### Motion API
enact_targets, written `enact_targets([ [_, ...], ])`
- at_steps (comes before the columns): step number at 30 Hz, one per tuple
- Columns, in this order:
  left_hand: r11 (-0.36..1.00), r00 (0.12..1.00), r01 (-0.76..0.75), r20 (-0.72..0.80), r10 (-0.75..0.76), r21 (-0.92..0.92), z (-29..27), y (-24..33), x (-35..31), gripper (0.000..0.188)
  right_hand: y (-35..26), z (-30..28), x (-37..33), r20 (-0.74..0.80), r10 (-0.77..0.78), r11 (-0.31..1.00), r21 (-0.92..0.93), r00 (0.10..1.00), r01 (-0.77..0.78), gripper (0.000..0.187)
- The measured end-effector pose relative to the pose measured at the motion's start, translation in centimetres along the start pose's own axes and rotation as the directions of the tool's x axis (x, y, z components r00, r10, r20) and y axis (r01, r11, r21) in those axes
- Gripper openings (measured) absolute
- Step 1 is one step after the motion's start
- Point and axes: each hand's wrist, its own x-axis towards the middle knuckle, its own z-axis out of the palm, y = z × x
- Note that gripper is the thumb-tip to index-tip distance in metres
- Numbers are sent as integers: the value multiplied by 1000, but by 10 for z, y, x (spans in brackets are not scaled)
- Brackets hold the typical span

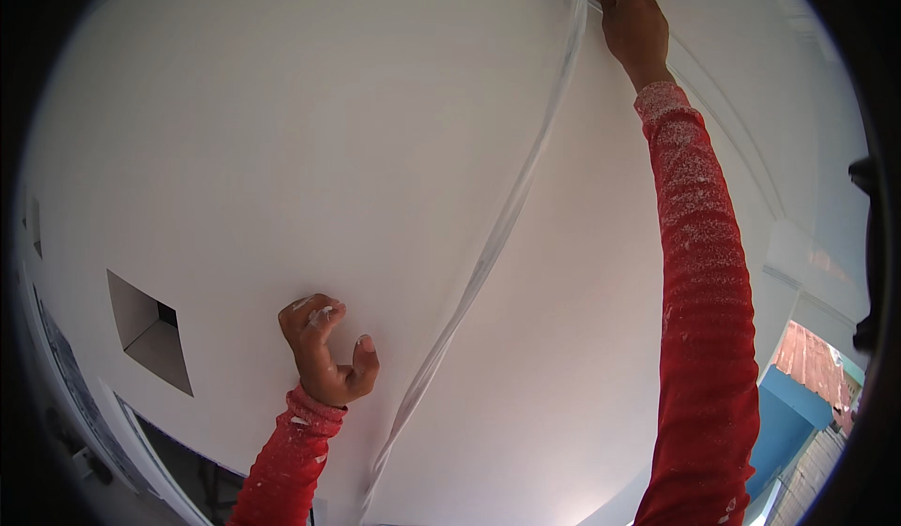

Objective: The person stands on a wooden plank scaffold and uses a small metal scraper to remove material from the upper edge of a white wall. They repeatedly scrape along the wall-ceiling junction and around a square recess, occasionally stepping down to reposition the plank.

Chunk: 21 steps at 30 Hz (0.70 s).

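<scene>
A long, twisted strip of whitish see-through plastic sheeting point(507, 212) hangs down across a smooth white wall or ceiling surface point(310, 151). My right hand point(638, 24) is raised at the top, beside the strip's upper end. Its fingers are closed there around a small greyish piece, too hidden to name. Lower and to the left, my left hand point(328, 352) holds nothing. Its fingers are bent, with the thumb standing apart from them, and white smears mark the fingertips. Both red sleeves carry white dust or specks.
A square recess point(155, 334) with a dark slot opens in the white surface at the left. Below it is a dark opening with a pale frame point(164, 460). Trim lines point(732, 118) run along the upper right. A blue wall point(788, 413) and a reddish corrugated roof point(812, 362) show outside.
</scene>
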Motion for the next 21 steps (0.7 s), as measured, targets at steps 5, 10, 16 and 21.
enact_targets([
  [5,1000,1000,11,-18,-11,3,0,1,1,49,4,-5,0,2,58,994,93,998,-58,22],
  [10,1000,1000,5,-15,-5,-6,0,1,1,46,10,-10,-3,56,25,999,24,998,-27,21],
  [16,1000,1000,3,-14,-2,19,-1,0,1,44,10,-16,-8,60,34,999,25,998,-36,21],
  [21,1000,1000,17,-14,-17,1,-1,2,1,44,17,-19,-12,42,-25,999,-47,999,27,21],
])
